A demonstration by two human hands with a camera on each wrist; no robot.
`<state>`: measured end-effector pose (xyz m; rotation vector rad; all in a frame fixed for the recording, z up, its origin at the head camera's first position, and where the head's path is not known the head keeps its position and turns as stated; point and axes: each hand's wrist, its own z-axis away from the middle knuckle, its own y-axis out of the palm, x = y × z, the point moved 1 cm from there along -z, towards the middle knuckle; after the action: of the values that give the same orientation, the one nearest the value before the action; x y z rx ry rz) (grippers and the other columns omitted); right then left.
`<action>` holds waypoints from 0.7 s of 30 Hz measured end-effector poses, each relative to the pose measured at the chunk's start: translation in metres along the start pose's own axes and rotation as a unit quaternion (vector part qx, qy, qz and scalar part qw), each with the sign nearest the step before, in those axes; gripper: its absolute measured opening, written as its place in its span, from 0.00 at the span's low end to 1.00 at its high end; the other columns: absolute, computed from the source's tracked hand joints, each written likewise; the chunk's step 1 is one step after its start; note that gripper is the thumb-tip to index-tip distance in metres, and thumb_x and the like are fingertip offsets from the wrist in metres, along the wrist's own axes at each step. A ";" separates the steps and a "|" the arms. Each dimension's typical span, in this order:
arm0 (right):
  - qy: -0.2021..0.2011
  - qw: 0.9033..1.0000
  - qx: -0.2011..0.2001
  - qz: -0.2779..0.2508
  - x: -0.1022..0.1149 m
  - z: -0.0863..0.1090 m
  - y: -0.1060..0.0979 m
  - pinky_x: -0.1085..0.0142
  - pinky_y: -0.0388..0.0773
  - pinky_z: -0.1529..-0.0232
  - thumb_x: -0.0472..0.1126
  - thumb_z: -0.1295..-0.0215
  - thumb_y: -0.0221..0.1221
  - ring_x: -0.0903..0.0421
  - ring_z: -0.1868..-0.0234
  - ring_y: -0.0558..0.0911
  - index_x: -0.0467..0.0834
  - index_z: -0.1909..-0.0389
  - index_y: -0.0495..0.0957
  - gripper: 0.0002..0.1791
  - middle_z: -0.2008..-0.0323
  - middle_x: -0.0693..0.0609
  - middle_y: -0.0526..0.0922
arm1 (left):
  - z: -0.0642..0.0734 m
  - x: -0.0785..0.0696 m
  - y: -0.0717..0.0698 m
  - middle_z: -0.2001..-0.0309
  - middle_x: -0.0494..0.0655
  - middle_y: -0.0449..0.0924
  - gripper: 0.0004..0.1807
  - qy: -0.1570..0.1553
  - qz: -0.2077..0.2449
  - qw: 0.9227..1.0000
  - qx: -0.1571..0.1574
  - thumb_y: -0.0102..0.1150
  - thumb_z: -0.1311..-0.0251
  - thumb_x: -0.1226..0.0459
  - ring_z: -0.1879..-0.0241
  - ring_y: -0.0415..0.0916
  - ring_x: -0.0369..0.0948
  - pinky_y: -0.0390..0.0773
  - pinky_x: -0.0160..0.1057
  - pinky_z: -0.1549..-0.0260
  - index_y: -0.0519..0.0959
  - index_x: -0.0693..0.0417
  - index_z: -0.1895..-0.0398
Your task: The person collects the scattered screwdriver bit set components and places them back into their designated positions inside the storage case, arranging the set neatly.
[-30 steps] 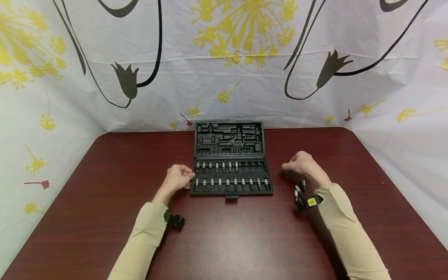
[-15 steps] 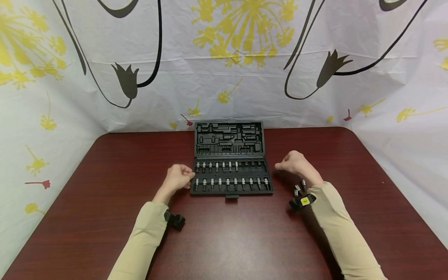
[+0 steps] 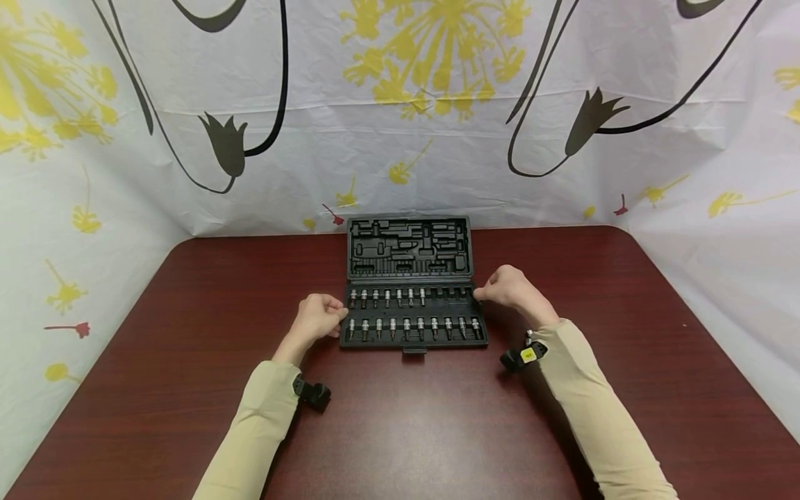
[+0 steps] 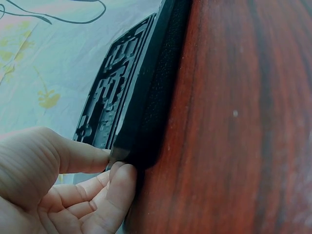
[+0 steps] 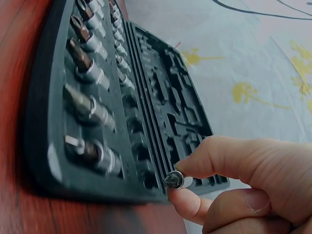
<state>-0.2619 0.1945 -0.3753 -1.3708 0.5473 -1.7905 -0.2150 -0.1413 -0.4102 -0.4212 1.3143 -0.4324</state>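
Observation:
A black hinged bit socket case (image 3: 387, 313) lies open on the table, its lid (image 3: 409, 246) raised at the back. Silver bit sockets fill the front row and the left part of the back row; the back row's right slots are vacant. My left hand (image 3: 315, 318) pinches the case's left edge between thumb and finger. At the right edge, my right hand (image 3: 511, 290) holds a bit socket (image 5: 178, 180) between thumb and index finger, tip towards the right wrist camera. That socket is over the end of the back row, beside the vacant slots (image 5: 141, 151).
A loose bit socket (image 3: 529, 336) shows partly beside the right wrist, mostly covered by the sleeve and wrist camera (image 3: 523, 356). The dark red table (image 3: 400, 430) reaches back to a white patterned cloth (image 3: 400, 139).
My right hand has moved left from the loose bit sockets to the case's right edge, carrying one socket. The left hand and case have stayed put.

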 end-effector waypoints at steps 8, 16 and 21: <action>-0.022 0.999 -0.006 0.026 0.013 -0.004 0.009 0.70 0.52 0.83 0.43 0.43 0.61 0.63 0.87 0.51 0.49 0.96 0.60 0.27 0.92 0.60 0.53 | 0.000 0.001 0.000 0.70 0.58 0.81 0.07 -0.003 -0.002 1.000 -0.001 0.57 0.41 0.70 0.85 0.76 0.38 0.82 0.36 0.82 0.77 0.69 0.64; -0.013 1.000 0.012 -0.003 0.024 -0.008 0.018 0.70 0.52 0.84 0.41 0.42 0.60 0.62 0.88 0.50 0.49 0.95 0.58 0.27 0.92 0.58 0.52 | -0.001 0.000 0.000 0.70 0.57 0.81 0.07 -0.006 0.004 1.000 0.000 0.58 0.41 0.70 0.85 0.76 0.38 0.82 0.36 0.82 0.77 0.69 0.63; -0.019 1.000 0.013 -0.008 0.029 -0.010 0.024 0.70 0.51 0.84 0.41 0.43 0.60 0.62 0.88 0.49 0.49 0.95 0.57 0.27 0.92 0.58 0.52 | 0.000 0.001 0.001 0.70 0.58 0.81 0.07 -0.011 0.004 1.000 0.002 0.58 0.41 0.70 0.84 0.76 0.38 0.82 0.37 0.81 0.77 0.69 0.63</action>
<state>-0.2665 0.1558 -0.3786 -1.3918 0.4929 -1.7753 -0.2152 -0.1415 -0.4116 -0.4162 1.2939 -0.4218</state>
